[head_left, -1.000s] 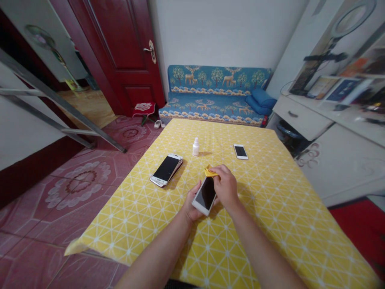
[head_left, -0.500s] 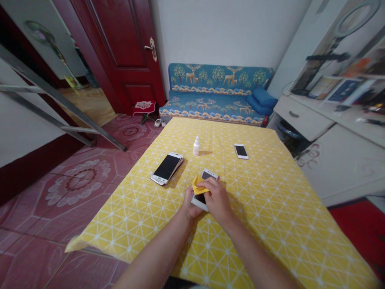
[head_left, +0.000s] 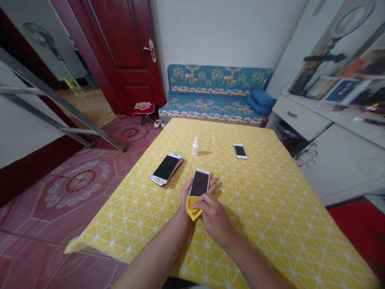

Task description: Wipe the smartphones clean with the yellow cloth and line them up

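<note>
The left hand (head_left: 184, 196) holds the phone (head_left: 200, 184) from below, thumb along its left edge and fingertips showing past its right edge. The phone is above the near middle of the table (head_left: 270, 224), screen up. The right hand (head_left: 215, 214) pinches the cloth (head_left: 193, 210), which covers the phone's near end and hides part of the left palm.

To the left, just apart from the hands, lies the stack (head_left: 166, 168) of phones, its layers slightly askew. Beyond the held phone stands the upright bottle (head_left: 195, 147); far right of it the small phone (head_left: 240, 151) lies face up. The space between the hands and these things is bare tablecloth.

Past the far table edge is the sofa (head_left: 207, 105), with the stool (head_left: 144, 106) to its left before the door (head_left: 120, 36). A metal frame (head_left: 78, 116) slants across the left side; the desk (head_left: 303, 120) stands along the right.
</note>
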`<action>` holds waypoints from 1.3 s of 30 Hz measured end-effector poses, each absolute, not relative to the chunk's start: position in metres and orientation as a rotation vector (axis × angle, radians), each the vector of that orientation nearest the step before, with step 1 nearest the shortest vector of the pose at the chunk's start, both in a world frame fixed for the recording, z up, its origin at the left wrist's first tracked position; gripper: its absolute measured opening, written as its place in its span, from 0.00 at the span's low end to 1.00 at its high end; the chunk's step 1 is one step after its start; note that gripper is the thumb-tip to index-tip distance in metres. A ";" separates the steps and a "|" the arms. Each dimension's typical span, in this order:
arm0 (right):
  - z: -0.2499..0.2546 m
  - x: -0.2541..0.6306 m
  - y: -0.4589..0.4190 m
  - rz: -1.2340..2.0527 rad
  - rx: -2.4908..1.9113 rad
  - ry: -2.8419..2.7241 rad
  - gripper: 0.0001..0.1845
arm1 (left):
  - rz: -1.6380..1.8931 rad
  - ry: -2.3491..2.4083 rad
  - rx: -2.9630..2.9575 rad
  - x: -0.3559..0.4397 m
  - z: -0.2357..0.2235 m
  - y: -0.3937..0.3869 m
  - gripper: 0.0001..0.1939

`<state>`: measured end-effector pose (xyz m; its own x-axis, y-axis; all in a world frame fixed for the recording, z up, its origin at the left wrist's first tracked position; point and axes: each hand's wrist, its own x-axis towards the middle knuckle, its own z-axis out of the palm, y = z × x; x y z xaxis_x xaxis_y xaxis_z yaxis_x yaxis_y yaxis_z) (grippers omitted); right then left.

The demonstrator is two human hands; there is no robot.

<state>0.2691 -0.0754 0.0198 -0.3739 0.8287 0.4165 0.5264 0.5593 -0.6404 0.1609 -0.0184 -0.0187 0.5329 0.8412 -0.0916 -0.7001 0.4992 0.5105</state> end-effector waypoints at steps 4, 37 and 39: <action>0.018 0.279 -0.076 0.500 -1.070 -2.058 0.18 | 0.994 0.228 0.286 0.161 -0.017 -0.016 0.34; 0.009 0.307 -0.032 0.824 -1.413 -1.542 0.12 | 1.254 0.265 0.144 0.166 -0.020 -0.006 0.27; 0.010 0.300 -0.040 1.164 -1.364 -1.412 0.15 | 1.258 0.306 0.156 0.168 -0.021 -0.006 0.26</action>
